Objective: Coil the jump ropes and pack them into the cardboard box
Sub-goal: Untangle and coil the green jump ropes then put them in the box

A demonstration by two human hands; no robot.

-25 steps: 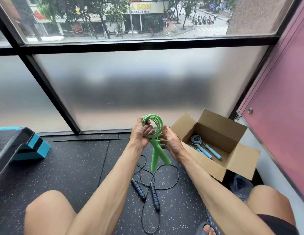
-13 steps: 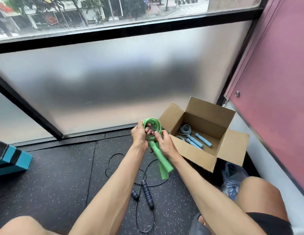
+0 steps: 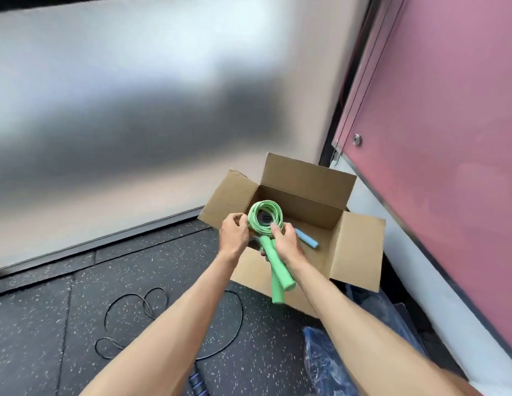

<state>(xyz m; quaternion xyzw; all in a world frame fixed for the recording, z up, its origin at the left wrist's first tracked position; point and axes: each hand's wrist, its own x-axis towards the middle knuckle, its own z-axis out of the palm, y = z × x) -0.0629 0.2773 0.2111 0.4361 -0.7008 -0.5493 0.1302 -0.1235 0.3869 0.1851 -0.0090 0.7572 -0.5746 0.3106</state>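
Note:
A coiled green jump rope [image 3: 265, 220] hangs over the open cardboard box [image 3: 357, 247], its two green handles pointing down toward me. My right hand [image 3: 286, 242] grips it where the coil meets the handles. My left hand [image 3: 234, 234] pinches the left side of the coil. Inside the box, a blue handle [image 3: 306, 240] of another rope shows behind my right hand; the rest of that rope is hidden. A black jump rope [image 3: 140, 312] lies loose on the floor at the left, with its dark blue handles [image 3: 196, 382] near the bottom edge between my forearms.
The box stands in the corner between a frosted glass wall [image 3: 134, 110] and a pink wall panel [image 3: 449, 138]. A crumpled blue plastic bag [image 3: 326, 364] lies on the floor to the right of my right forearm. The floor is black speckled rubber mat [image 3: 43, 324].
Both hands have carried the coiled green rope to the right, from above the floor to over the open box. The view has swung right and down.

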